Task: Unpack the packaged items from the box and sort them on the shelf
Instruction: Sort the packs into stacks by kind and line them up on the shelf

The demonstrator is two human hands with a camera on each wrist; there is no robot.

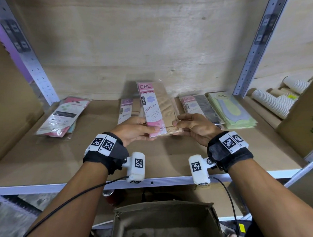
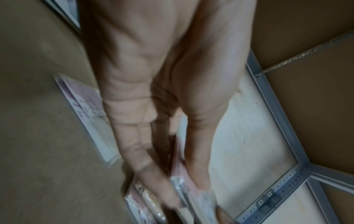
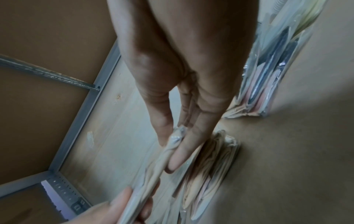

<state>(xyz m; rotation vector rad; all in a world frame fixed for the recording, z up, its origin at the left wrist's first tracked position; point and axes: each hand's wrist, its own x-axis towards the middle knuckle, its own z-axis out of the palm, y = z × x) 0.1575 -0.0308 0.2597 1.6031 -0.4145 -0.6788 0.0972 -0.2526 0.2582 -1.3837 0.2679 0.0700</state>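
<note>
An open, scuffed cardboard box (image 1: 165,224) sits nearest, below the shelf (image 1: 155,181). Above its brown board, the left hand (image 1: 132,129) and right hand (image 1: 194,125) pinch a flat, glossy beige stocking packet (image 1: 156,107) by its lower corners; similar flat packs (image 1: 215,109) lie behind.

head overhead; wrists close, shelf (image 1: 63,159) shared

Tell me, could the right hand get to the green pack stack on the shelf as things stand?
Probably not yet: the right hand pinches the beige stockings pack together with the left hand. The green pack stack lies uncovered just beside it, so once freed, likely yes.
</note>
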